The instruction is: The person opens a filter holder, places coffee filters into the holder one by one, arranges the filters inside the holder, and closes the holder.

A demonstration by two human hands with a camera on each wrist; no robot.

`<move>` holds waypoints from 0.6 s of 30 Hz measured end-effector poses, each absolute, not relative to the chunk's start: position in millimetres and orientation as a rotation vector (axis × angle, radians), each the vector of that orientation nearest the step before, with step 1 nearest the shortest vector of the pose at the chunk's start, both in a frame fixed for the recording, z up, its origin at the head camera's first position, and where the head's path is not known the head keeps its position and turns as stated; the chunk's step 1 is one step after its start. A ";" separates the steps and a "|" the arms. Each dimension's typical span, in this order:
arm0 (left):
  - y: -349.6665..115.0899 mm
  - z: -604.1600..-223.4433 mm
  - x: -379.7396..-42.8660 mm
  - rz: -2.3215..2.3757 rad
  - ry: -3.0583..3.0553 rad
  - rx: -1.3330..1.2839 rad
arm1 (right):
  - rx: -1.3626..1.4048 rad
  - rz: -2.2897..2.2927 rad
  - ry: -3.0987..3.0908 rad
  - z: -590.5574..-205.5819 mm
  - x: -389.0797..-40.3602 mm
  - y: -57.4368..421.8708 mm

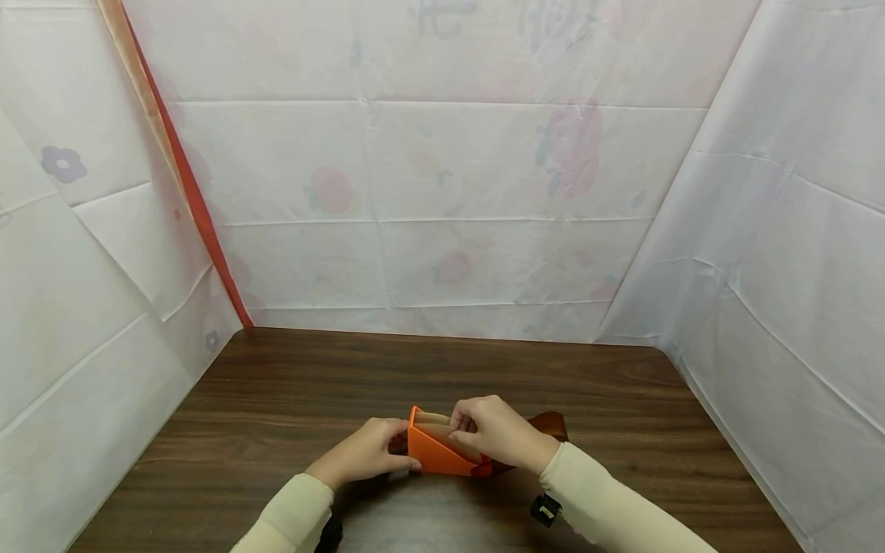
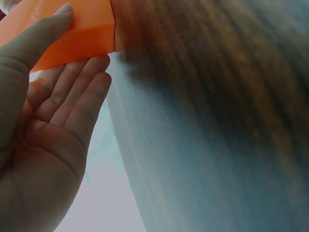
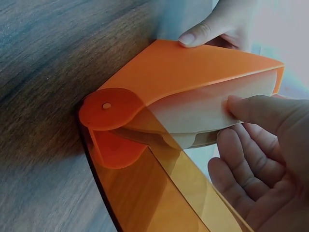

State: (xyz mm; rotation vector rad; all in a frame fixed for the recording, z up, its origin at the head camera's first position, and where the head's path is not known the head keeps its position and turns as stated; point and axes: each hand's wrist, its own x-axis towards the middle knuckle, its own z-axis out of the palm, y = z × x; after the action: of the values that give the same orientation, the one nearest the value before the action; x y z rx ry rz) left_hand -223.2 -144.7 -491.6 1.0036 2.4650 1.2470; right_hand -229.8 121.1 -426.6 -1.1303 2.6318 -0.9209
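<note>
An orange box point(image 1: 440, 455) with a hinged, see-through amber lid point(image 3: 152, 191) stands on the table, its lid swung open toward the right. Pale brown coffee filter papers point(image 3: 193, 107) stand inside it. My left hand point(image 1: 368, 455) holds the box at its left end, thumb on the near side and fingers point(image 2: 72, 89) along the end. With my right hand point(image 1: 503, 432) I pinch the papers at their upper edge, the thumb point(image 3: 260, 108) on the near face and the fingertips behind. The papers still sit within the box walls.
The dark wood-grain table point(image 1: 332, 369) reaches back to a pale patterned curtain point(image 1: 449, 261), with more sheeting on both sides. A red strip point(image 1: 200, 207) runs down the back left corner. Black wrist devices point(image 1: 545, 510) sit under the sleeves.
</note>
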 end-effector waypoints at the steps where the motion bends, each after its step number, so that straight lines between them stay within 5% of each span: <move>1: -144.7 -491.6 -223.3 1.246 2.466 1.004 | -1.130 -0.919 2.635 -426.7 -229.9 121.1; 18: -145.0 -491.9 -223.7 1.229 2.471 0.988 | -1.101 -0.906 2.665 -426.3 -230.8 123.0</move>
State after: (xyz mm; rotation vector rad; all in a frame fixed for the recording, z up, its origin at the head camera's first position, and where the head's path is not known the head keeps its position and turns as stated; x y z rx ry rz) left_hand -223.7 -145.0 -491.9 0.9877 2.4715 1.2292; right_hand -230.8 123.0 -426.3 -1.1012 2.6654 -0.9061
